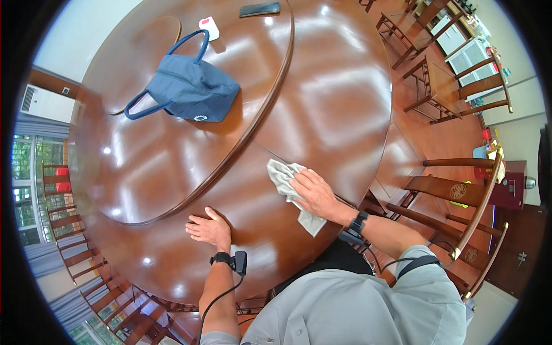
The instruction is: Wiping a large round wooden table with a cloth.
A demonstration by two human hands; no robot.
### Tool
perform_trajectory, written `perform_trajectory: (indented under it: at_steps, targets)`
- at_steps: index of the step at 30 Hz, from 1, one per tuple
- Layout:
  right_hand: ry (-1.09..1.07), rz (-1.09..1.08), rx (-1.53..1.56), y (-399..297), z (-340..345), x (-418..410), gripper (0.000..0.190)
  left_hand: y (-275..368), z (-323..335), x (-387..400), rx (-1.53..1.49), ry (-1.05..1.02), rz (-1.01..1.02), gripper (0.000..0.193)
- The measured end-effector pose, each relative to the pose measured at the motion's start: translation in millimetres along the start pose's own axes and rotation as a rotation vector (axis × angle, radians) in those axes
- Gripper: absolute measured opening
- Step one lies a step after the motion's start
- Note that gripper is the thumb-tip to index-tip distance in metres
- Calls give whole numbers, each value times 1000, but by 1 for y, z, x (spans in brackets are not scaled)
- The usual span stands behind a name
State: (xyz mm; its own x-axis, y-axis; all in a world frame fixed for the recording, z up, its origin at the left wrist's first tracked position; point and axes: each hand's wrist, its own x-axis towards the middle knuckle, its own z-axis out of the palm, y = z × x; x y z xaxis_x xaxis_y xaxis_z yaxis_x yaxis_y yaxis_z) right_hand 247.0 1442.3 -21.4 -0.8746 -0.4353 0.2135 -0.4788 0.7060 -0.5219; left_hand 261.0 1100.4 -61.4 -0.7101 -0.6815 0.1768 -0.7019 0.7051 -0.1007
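Note:
Under my right hand (316,195) is a crumpled pale grey cloth (282,177), pressed on the polished wooden round table (254,189). Part of the cloth sticks out past the fingertips, and a flat corner hangs out near the wrist. My left hand (211,227) holds nothing; its fingers are spread over the tabletop near the raised rim of the turntable (202,189). Whether that palm touches the wood, I cannot tell. A strap with a small device and a cable is on each wrist.
On the turntable stand a blue fabric tote bag (194,84), a white object with a red patch (209,28) and a dark smartphone (259,9). Wooden chairs flank the table, one chair (448,189) close by my right arm. A dark red safe (510,184) stands behind it.

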Motion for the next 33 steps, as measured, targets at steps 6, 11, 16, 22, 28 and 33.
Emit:
perform_trajectory:
  at_steps: [6,11,16,22,28,33]
  targets:
    - [74,207,-158,46,-42,-55,57,3,-1,-1,-4,-23,5,77]
    - [271,421,-230,117,-71,-55,55,-4,7,0,33,43,3,75]
    - [428,550,-393,178,-76,-10,49,3,4,-3,11,2,15,75]
    - [539,535,-467,200,-54,95,42,1,2,-1,-30,-37,3,77]
    - [543,476,-441,180,-28,158,41,0,7,-1,8,-1,0,75]
    - [465,363,-316,142,-6,158,47,1,8,-1,20,27,9,75]
